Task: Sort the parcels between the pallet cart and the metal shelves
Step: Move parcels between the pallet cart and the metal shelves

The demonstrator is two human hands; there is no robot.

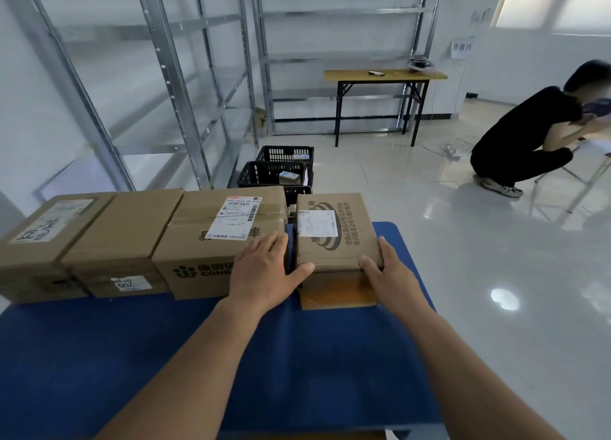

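Several brown cardboard parcels stand in a row at the far edge of the blue pallet cart point(297, 357). The rightmost is a small parcel point(334, 238) with a white label and black print on top. My left hand point(264, 267) presses its near left corner, wedged against the larger labelled parcel point(218, 241) beside it. My right hand point(380, 267) grips its near right corner. Two more parcels, one plain point(119, 241) and one with handwriting point(43, 234), sit further left. Bare metal shelves point(172, 86) stand behind them.
Black plastic crates point(274, 172) holding small packets sit on the floor between cart and shelves. A folding table point(383, 76) stands at the back. A person in black crouches at the right point(522, 135) beside a stool. Glossy floor spreads to the right.
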